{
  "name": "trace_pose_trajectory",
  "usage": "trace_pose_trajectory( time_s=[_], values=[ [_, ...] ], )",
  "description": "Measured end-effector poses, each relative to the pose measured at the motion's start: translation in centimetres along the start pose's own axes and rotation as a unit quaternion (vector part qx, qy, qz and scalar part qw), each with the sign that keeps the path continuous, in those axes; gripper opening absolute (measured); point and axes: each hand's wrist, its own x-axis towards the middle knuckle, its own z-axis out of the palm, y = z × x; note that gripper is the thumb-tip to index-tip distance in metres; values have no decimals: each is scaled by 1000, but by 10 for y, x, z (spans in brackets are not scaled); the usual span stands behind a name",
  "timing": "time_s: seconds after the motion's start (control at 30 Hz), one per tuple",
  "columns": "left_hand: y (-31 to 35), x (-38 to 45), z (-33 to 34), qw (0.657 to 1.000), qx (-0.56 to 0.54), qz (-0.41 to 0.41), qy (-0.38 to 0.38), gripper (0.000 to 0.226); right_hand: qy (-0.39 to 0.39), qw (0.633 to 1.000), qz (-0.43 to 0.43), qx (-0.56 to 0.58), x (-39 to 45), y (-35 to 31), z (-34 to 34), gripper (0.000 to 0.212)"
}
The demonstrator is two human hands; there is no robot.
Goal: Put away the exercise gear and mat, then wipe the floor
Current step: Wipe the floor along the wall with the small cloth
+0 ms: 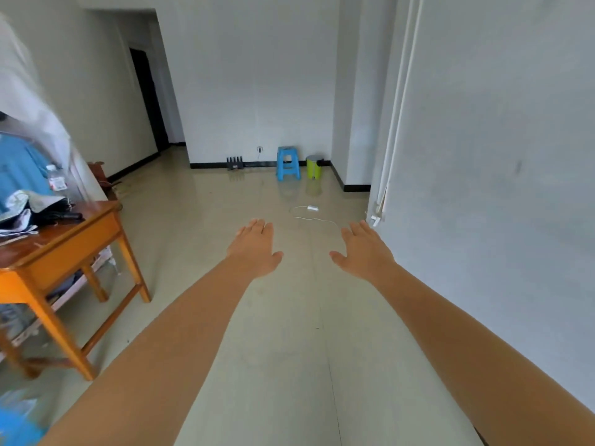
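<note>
We see no mat or exercise gear anywhere, so we judge putting away done or out of view, and wiping left. Left, the orange wooden table carries a clear plastic bottle, contents unclear. Our left hand and right hand stretch flat, fingers spread and empty, over the glossy beige tiled floor. A lime-green lidded bin stands closed.

Ahead of your open hands the floor lies bare — only a white cable beyond them, wooden table left, wall close right
</note>
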Motion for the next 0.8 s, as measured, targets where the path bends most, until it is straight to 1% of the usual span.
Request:
trace_pose_trajectory(
  time_s=[0.2,0.33,0.47,0.57,0.63,0.8],
  values=[
    [-39,176,0,1000,6,-15,8,66,11,1000,-14,-15,194,12,0,59],
    [-71,307,18,1000,12,-17,13,66,11,999,-28,-25,330,22,24,60],
    [-105,449,31,1000,24,-8,6,66,-13,999,-9,-29,471,32,52,61],
    [-126,543,41,1000,21,2,-11,67,-43,999,14,-20,565,40,70,60],
    [-139,609,52,999,15,8,-37,68,-64,998,22,-13,629,46,83,59],
    [-169,773,98,996,17,18,-80,66,-96,995,31,-2,789,69,128,59]
  ],
)
